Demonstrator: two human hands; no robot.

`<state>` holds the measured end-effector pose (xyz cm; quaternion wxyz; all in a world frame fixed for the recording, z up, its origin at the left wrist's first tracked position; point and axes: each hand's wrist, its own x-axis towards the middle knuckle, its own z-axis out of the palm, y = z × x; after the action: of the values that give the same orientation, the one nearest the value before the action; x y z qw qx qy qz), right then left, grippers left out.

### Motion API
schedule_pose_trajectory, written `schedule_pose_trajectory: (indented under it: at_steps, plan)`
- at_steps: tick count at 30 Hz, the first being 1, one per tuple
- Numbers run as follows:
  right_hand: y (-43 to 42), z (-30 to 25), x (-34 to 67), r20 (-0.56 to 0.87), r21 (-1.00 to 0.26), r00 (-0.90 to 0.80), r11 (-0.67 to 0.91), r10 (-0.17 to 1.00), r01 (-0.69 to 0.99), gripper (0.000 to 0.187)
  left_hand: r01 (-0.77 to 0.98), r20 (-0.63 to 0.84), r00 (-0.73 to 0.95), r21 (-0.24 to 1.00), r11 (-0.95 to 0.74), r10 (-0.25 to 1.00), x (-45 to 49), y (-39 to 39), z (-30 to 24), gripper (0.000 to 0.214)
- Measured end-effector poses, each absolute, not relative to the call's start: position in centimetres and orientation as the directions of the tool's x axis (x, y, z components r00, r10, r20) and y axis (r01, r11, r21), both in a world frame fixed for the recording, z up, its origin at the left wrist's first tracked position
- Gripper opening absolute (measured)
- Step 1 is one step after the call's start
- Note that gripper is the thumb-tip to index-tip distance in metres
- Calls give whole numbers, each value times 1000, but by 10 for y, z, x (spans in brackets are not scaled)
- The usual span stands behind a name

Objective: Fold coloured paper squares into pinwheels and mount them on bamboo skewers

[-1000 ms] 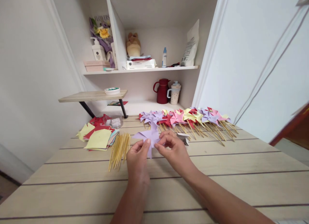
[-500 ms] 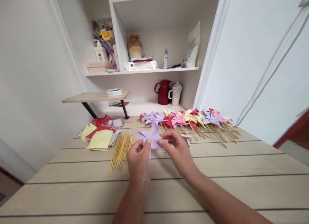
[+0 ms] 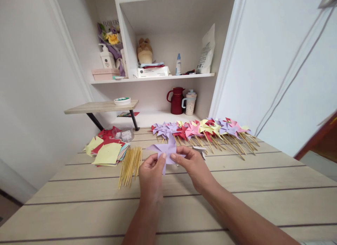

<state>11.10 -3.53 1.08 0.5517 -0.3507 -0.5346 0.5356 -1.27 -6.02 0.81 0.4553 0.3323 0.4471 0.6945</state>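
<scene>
A purple paper pinwheel (image 3: 170, 148) is held up above the table between both hands, its blades spread out. My left hand (image 3: 152, 169) pinches its lower left part, thumb on the front near the middle. With thumb and fingers, my right hand (image 3: 191, 164) grips the right side of the same pinwheel. Left of my left hand lies a bundle of thin wooden sticks (image 3: 130, 166). Beyond the hands, finished pinwheels on sticks (image 3: 193, 130) in purple, red, pink and yellow lie in a row.
Coloured paper sheets (image 3: 107, 153) lie at the left, beside a clear plastic box (image 3: 125, 134). A small raised wooden stand (image 3: 98, 107) carries a white round container (image 3: 122, 101). A dark red jug (image 3: 177, 101) and a cup (image 3: 190, 102) stand at the back.
The right thumb and fingers have closed further onto the pinwheel's right side. The left hand keeps its pinch. The whole view has shifted slightly.
</scene>
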Motion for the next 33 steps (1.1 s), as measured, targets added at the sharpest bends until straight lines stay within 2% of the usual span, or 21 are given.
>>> schedule_pose_trajectory:
  at_steps: [17,27,33]
  plan:
    - [-36,14,111,232,-963,-104,214,967,-165,28,-319,61,-331,932,-173,942,-11,-60,6,26]
    - [-33,11,111,207,-955,-52,191,977,-226,27,-405,49,-300,898,-174,953,-13,-58,3,30]
    - [-32,7,111,203,-958,-22,194,979,-213,26,-371,15,-367,914,-161,930,-14,-61,8,31]
